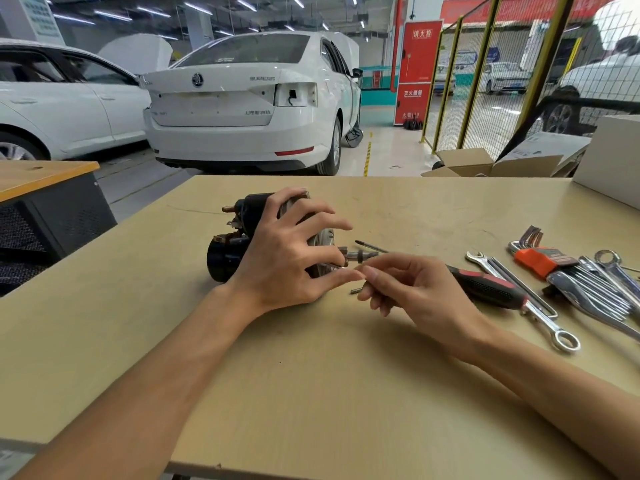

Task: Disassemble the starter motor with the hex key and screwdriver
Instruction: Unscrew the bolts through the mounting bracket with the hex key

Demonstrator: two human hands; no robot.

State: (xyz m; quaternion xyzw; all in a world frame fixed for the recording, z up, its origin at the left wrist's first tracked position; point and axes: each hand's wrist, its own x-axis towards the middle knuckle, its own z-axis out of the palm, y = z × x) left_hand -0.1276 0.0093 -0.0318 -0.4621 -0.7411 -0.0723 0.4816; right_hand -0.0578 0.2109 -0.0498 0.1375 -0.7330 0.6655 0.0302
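Two hands meet at the middle of the frame over a tan surface (311, 375) that fills the lower half, low and flat enough to brace both forearms for fine work. On it, left of centre, lies the starter motor (242, 237) on its side, shaft end pointing right, probably so its fasteners face the working hand. The left hand (287, 258) drapes over the motor's housing with fingers spread and curled round it, apparently to stop it rolling. The right hand (412, 289) pinches a small slim metal piece (356, 290) at its fingertips, just beside the shaft; whether that is a hex key or a withdrawn bolt I cannot tell. Behind that hand the red-and-black screwdriver (485, 285) lies flat, tip toward the motor, within easy reach. Right of it rest combination wrenches (519, 296), and at the right edge a hex key set (543, 259) sits in its orange holder, seemingly parked clear of the work.
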